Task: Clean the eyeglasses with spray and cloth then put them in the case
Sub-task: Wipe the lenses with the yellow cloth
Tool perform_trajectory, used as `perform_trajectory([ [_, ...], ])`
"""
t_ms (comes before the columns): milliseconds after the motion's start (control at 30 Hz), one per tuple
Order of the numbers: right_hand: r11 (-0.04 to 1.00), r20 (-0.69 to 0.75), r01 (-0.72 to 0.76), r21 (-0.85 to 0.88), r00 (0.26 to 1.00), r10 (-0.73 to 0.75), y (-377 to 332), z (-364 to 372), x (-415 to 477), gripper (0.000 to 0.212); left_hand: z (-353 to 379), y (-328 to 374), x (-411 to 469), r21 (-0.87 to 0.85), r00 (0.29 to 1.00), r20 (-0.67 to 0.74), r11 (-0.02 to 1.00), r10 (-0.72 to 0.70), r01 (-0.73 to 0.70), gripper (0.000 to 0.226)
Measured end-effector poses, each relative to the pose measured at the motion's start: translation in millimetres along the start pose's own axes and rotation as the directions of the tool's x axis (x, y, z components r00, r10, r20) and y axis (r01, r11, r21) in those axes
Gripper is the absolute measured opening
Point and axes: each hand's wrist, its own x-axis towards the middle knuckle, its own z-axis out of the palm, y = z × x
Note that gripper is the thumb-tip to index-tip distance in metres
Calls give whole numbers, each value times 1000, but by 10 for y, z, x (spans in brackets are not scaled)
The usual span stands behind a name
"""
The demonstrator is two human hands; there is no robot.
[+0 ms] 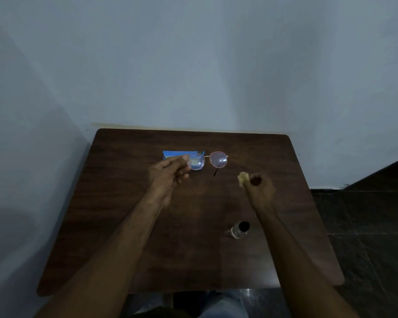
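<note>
Case: blue, flat on the table, behind the left hand and partly hidden by it.
Left hand: raised, palm turned inward, fingers pinched on the glasses at the left lens rim.
Glasses: held above the table, lenses facing the camera, one arm hanging down.
Cloth: pale, bunched, sticking out of the right fist.
Right hand: closed tight on the cloth, just right of the glasses, not touching them.
Spray bottle: standing near the right forearm.
Risk: fingertips on the lens may smear it; the forearm could knock the bottle over.
</note>
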Motion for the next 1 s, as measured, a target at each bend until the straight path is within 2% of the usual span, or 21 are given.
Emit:
perform_trajectory([
  [67,968,-65,207,143,978,-200,-471,-157,-292,17,29,25,-6,-32,1000,-16,999,7,-7,14],
  [133,911,-58,372,180,928,-368,-908,-190,-539,14,86,35,-25,-46,999,-25,999,20,-21,16],
  [200,847,-50,513,136,858,-512,-1203,-103,-663,20,169,42,-69,-38,999,-31,998,41,-42,21],
  [300,779,-68,627,14,777,-625,-1413,95,-632,31,283,59,-144,-18,993,-47,994,104,-105,20],
  [433,748,-48,664,-25,746,-664,-1483,257,-607,17,370,121,-249,-53,989,-32,987,148,-149,18],
  [500,734,5,678,-41,735,-678,-1433,300,-713,20,380,167,-275,-95,990,-27,985,142,-144,17],
  [567,702,41,702,-118,710,-703,-1359,291,-815,22,370,204,-284,-89,989,-35,986,141,-144,18],
  [667,646,-15,717,-262,666,-746,-1352,231,-740,16,372,214,-324,-67,990,-32,988,139,-141,15],
  [767,642,-7,721,-263,664,-748,-1476,223,-627,13,396,198,-367,-75,991,-17,988,135,-136,9],
  [900,569,95,771,-284,614,-784,-1390,219,-705,24,402,246,-378,-132,990,-48,981,135,-141,10],
  [1000,596,86,750,-287,639,-764,-1335,107,-667,21,388,266,-362,-121,988,-54,981,146,-151,16],
])
